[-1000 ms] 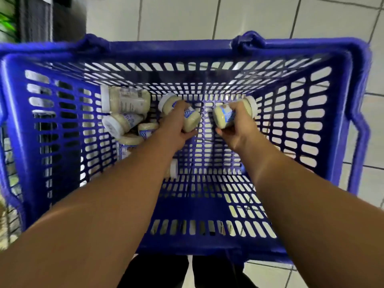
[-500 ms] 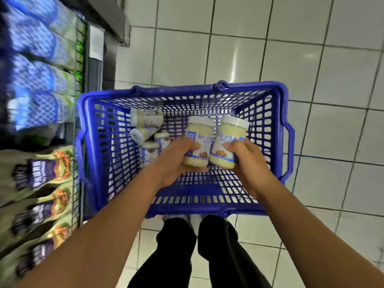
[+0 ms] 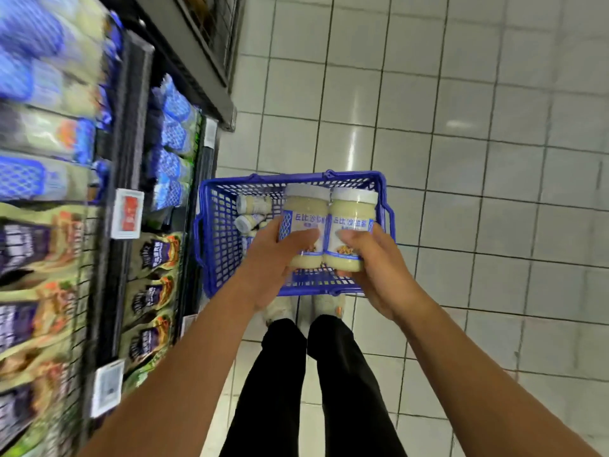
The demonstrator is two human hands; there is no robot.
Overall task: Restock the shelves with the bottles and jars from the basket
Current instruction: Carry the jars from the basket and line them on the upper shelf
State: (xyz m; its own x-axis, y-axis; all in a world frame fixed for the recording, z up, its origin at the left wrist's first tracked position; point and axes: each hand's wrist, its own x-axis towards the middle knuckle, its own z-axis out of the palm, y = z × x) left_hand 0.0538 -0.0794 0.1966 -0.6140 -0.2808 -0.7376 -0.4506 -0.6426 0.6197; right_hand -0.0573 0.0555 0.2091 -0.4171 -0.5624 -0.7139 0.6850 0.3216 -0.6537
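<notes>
A blue plastic basket [image 3: 217, 245] stands on the tiled floor in front of my feet. My left hand [image 3: 273, 262] grips a cream-filled jar [image 3: 304, 219] with a white lid and blue label, held upright above the basket. My right hand [image 3: 379, 268] grips a second, matching jar [image 3: 351, 222], pressed side by side against the first. Several more white-lidded jars [image 3: 253, 206] lie on their sides in the basket's far left corner, partly hidden by my left hand.
Store shelves [image 3: 128, 153] run along the left, stocked with blue-and-white packs [image 3: 174, 133] above and purple-and-green pouches [image 3: 155, 258] below, with price tags [image 3: 127, 214] on the edges. White floor tiles [image 3: 494, 192] stretch to the right. My black-trousered legs [image 3: 316, 374] are below the basket.
Both hands have lifted their jars out of the basket and turned them upright, side by side. The view has risen and pulled back, so the basket looks smaller and the shelves appear at left.
</notes>
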